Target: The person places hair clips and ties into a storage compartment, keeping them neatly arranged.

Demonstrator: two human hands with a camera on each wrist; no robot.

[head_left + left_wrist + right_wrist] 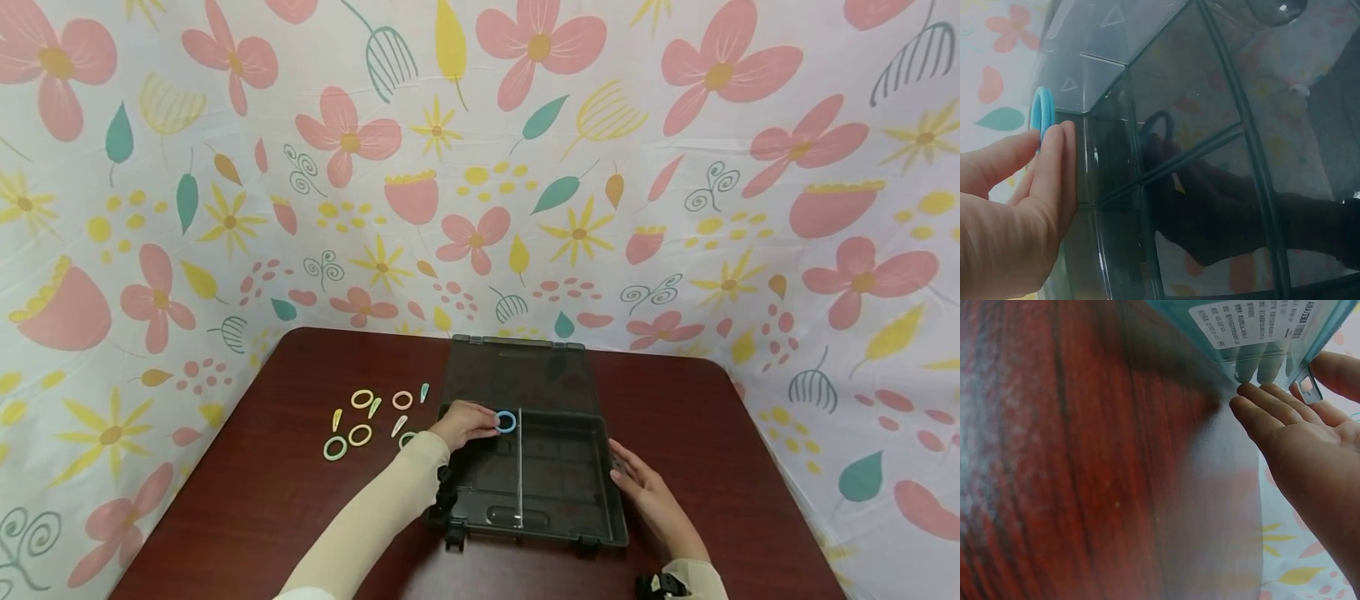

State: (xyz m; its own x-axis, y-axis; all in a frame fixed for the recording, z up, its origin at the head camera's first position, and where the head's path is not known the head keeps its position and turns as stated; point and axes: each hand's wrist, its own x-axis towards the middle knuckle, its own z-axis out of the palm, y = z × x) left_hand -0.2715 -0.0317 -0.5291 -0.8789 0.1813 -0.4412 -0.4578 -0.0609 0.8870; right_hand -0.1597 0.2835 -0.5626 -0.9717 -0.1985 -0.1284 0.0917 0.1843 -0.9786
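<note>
"What are you holding?"

"My left hand (pixel 465 425) pinches a blue ring (pixel 1048 114) between thumb and fingertips, closed right down on its thin band."

"Where is it?"

"Over the left part of the open box (pixel 567 479), towards the far edge and just left of the clear divider (pixel 519 471). I can't tell how much air lies beneath it."

"What could go wrong there?"

"I have only the ring's left edge, so a slack pinch could let it drop early and roll. If I drift right, it could catch on the divider."

"And your other side?"

"My right hand (pixel 639 487) rests against the box's right wall, fingers nearly straight, gripping nothing that I can make out. Pushing too hard there might slide the box left across the glossy table (pixel 712 450)."

"Anything farther out?"

"The lid (pixel 517 375) lies folded back on the far side; knocking it could jolt the box. To the left, loose rings (pixel 326 448) and small clips (pixel 337 419) lie on the table. My left sleeve (pixel 375 508) partly hides a green ring (pixel 402 435), so a low swing of that arm could sweep it away."
</note>
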